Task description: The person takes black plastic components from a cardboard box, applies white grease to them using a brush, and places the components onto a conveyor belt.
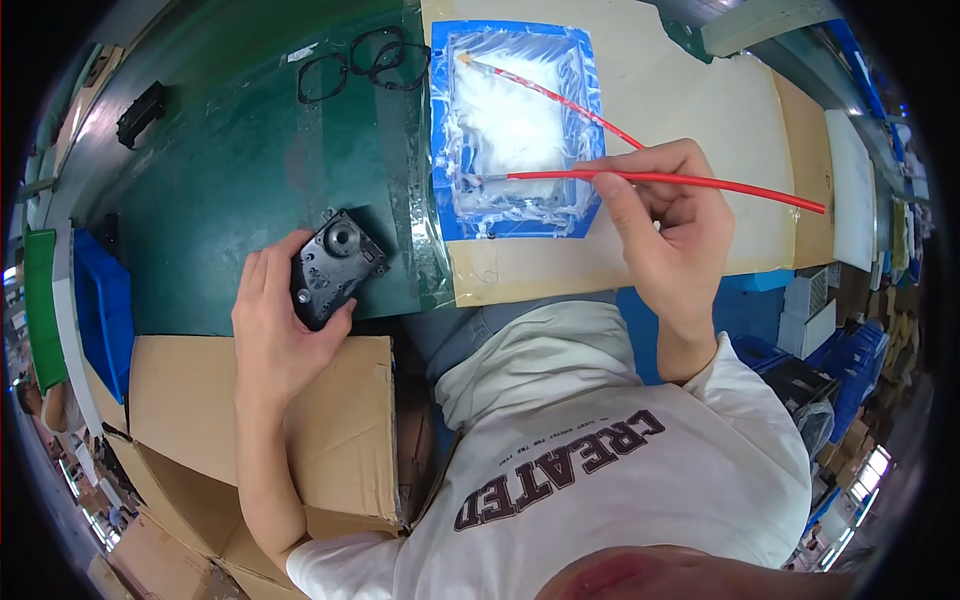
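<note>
My left hand (pixel 282 318) is closed around a black plastic housing (pixel 335 262) with a round opening near its top, held at the front edge of the green table. Between the fingers of my right hand (pixel 675 215) is a thin red-handled brush (pixel 700 181), pointing left. Its tip reaches over a blue tray (pixel 440 130) smeared with white grease (pixel 510 120). A second red brush (pixel 570 103) lies across that tray, its tip in the grease and its handle end near my right knuckles.
Several thin black ring gaskets (pixel 380 62) lie at the back of the green table (pixel 220 200). A small black part (pixel 141 115) sits at the far left. Cardboard (pixel 690 90) covers the right side. An open carton (pixel 190 400) stands below my left arm, beside a blue bin (pixel 103 305).
</note>
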The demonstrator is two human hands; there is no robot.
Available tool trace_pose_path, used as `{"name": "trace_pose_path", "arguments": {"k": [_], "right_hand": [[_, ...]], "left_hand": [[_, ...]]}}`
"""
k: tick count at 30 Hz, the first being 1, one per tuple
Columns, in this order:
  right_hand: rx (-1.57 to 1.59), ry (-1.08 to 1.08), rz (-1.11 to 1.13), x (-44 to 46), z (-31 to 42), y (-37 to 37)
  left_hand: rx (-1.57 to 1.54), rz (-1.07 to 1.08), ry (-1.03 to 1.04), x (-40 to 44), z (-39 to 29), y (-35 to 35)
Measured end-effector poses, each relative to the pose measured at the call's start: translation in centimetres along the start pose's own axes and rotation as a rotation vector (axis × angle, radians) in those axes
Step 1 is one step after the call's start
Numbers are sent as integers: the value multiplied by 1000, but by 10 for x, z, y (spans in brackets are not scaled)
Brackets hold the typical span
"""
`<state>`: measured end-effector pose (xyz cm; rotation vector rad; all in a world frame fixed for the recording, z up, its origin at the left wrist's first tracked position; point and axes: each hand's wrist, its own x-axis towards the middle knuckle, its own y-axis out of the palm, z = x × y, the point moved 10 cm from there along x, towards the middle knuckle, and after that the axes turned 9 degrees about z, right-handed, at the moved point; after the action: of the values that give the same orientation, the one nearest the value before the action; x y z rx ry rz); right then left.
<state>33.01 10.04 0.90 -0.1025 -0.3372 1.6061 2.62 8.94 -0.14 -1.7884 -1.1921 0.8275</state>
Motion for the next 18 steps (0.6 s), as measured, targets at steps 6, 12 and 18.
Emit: {"name": "trace_pose_path", "arguments": {"k": [6,12,18], "right_hand": [[97,-62,-122,-18,10,-14],[53,-195,-201,-29,27,-31],[-52,-273,-281,-37,22,-32]], "left_hand": [[-4,-76,31,-2,-5,-9],[-10,-115,105,-7,-14,-13],[-22,-177,195,-13,-19,-19]]}}
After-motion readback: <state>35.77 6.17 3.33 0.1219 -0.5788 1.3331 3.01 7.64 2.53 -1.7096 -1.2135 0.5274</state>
